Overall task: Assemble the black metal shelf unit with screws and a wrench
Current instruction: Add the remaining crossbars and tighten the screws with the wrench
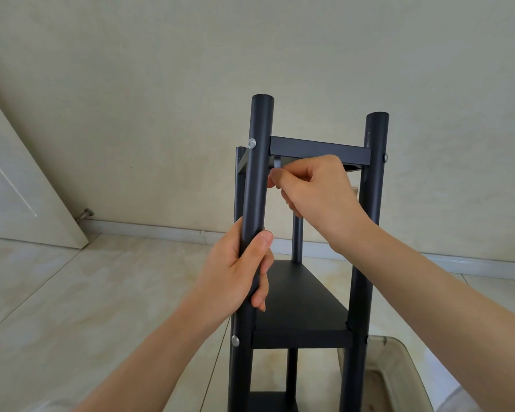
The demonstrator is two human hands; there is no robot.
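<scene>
Nowhere on the black metal shelf unit is there a label, brand mark or any writing that can be read. Its lower part runs out of the bottom edge of the view, so the feet and the floor contact are cut off. It stands upright in the middle of the view, on a pale tiled floor near a cream wall.

Four matt black round posts carry flat black shelves; silver screw heads, such as the upper screw, sit where posts meet the shelf frames.

Curled fully round the near left post, the left hand grips it below the top shelf frame. Just under that frame, the right hand has its fingers bent and pinched together on a small grey metal piece, possibly the wrench; most of it is hidden by the fingers.

A translucent plastic bin sits at lower right, partly cut off.
</scene>
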